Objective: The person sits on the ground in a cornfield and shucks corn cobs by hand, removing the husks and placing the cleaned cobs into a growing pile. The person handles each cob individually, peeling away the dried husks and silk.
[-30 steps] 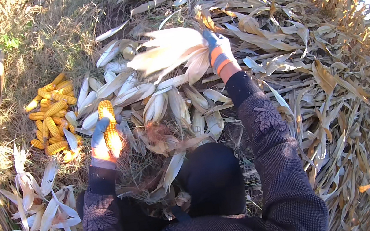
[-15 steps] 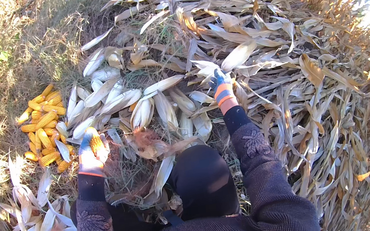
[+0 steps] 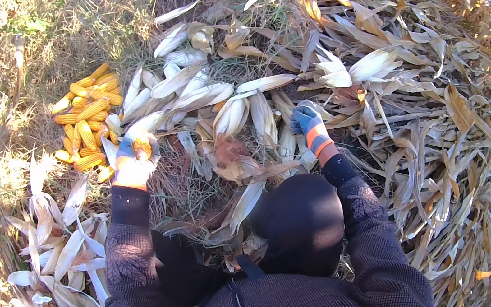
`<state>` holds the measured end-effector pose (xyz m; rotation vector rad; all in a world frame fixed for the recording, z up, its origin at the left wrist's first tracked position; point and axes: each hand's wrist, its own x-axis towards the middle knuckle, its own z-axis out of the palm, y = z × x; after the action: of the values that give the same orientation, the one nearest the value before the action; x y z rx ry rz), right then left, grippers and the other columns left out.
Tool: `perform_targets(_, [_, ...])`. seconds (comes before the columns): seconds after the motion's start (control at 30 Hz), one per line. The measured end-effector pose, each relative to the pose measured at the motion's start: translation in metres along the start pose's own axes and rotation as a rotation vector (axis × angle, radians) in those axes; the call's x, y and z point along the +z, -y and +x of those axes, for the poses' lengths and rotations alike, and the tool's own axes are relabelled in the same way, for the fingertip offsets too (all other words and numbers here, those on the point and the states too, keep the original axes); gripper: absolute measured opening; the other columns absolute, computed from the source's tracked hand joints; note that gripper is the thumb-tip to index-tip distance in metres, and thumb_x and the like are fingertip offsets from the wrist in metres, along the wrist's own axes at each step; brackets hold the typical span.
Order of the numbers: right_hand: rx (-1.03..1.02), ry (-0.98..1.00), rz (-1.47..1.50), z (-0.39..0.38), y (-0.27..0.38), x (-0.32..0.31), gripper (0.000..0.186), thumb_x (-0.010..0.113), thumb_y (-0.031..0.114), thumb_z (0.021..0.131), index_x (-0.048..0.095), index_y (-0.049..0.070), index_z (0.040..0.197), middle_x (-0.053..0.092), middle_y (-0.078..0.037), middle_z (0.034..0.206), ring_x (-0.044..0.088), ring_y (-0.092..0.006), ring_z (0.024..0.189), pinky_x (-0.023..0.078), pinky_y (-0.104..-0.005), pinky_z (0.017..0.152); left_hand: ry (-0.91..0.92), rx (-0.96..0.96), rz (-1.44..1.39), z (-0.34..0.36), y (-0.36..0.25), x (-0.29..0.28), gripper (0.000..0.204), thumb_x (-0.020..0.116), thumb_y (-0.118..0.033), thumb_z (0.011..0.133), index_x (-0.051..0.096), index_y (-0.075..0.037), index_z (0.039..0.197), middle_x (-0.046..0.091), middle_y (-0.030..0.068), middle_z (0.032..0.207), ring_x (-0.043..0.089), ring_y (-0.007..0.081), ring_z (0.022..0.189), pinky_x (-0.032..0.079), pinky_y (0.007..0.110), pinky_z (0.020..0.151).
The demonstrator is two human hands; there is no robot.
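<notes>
My left hand [image 3: 131, 164], in a blue-and-grey glove with an orange cuff, is closed around a husked yellow ear of corn [image 3: 142, 148]. It is beside a heap of bare yellow corn ears [image 3: 85, 122]. My right hand [image 3: 309, 121], gloved alike, has its fingers curled in above the husks. Whether anything is inside those fingers is hidden. Just beyond it, opened pale husks [image 3: 334, 70] lie on the dry stalks. Between my hands, ears still wrapped in husk [image 3: 231, 116] lie in a loose row.
Dry corn stalks and leaves [image 3: 420, 148] are piled along my right side. Empty husks [image 3: 61, 248] lie in a heap at lower left. Dry grass [image 3: 132, 18] covers the ground at the far left. My dark-clothed knee [image 3: 301, 215] is between my arms.
My right hand has drawn back from the pale husks, and its fingers are now curled. My left hand keeps the ear of corn near the yellow heap. The whole view has shifted.
</notes>
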<state>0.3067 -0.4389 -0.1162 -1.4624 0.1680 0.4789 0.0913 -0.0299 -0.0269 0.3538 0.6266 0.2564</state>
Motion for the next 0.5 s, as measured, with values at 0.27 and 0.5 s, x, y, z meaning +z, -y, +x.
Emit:
perform_targets(0.27, [0.157,0.186,-0.223,-0.005,-0.024,0.03,0.017,0.061,0.011,0.084,0.059,0.004,0.099,0.062,-0.005,0.078,0.058,-0.0142,0.061,0.049,-0.0273,0.055,-0.199,1.047,0.082,0.013,-0.141,-0.029,0.029,0.06,-0.025,0.091,0.055,-0.001,0.105,0.058,0.0096,0.105,0.053,0.0239,0.098,0.048,0.039,0.094])
perform_targets(0.5, [0.068,0.323,-0.376,0.024,-0.045,0.058,0.02,0.06,0.015,0.085,0.061,0.005,0.102,0.06,-0.003,0.078,0.057,-0.0135,0.062,0.048,-0.0278,0.055,-0.119,0.939,-0.079,0.018,-0.165,-0.055,0.026,0.06,-0.016,0.09,0.055,0.002,0.108,0.058,0.013,0.109,0.057,0.0253,0.103,0.052,0.037,0.089])
